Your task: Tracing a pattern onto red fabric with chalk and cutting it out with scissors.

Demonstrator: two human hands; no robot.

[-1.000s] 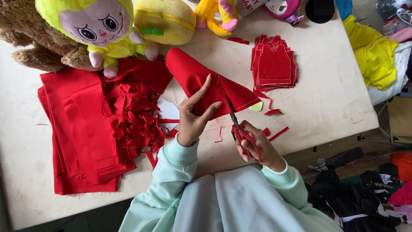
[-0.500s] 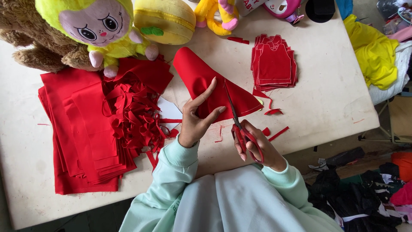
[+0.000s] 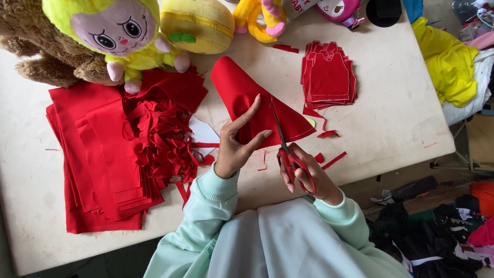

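Left hand fingers spread, index stretched out, fingertips pinning the red cloth flat to the table. Right hand curled through the red handles of the scissors, gripping them; blades lie on the cloth, pointing away from the person, just right of the left fingertips. How far the blades are apart: cannot tell.

Cloth is a cone-like red piece, mid-table, narrow end pointing up-left, wide end by the scissors. Both sleeves mint green.

Around: red scraps right of the right hand, tangle of red offcuts left of the left hand, white paper partly under it. Further left, big stack of red fabric. Stack of cut red pieces upper right, apart from the cloth. Back edge: brown plush, yellow-green doll, yellow round plush. Yellow garment off the right edge.
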